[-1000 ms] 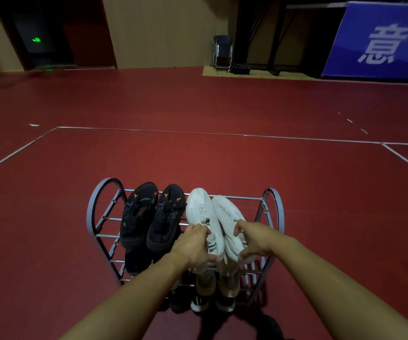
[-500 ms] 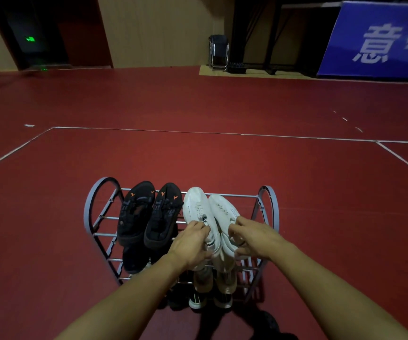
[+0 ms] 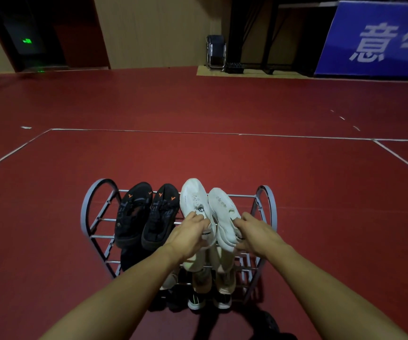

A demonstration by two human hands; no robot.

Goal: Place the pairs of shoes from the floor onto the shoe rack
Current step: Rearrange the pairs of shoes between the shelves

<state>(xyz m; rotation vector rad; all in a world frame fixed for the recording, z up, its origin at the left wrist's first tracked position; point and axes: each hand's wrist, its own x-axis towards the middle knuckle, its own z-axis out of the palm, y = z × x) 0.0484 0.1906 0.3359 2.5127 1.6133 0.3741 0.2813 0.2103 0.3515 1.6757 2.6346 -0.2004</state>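
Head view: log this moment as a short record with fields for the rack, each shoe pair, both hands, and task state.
rack: grey metal shoe rack on the red floor
top tier, left: black shoes, side by side
top tier, right: white shoes, toes pointing away
left hand: grips the heel of the left white shoe
right hand: grips the heel of the right white shoe
lower tiers: more shoes, partly hidden
task state: white pair on rack, not yet released

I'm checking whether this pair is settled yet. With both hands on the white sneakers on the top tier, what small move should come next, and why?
Probably let go and draw back. The left hand and right hand each grip the heel of one white sneaker, and both lie on the top rails of the grey metal shoe rack, beside the black sandals. The right sneaker sits a little nearer; nudge it level first.
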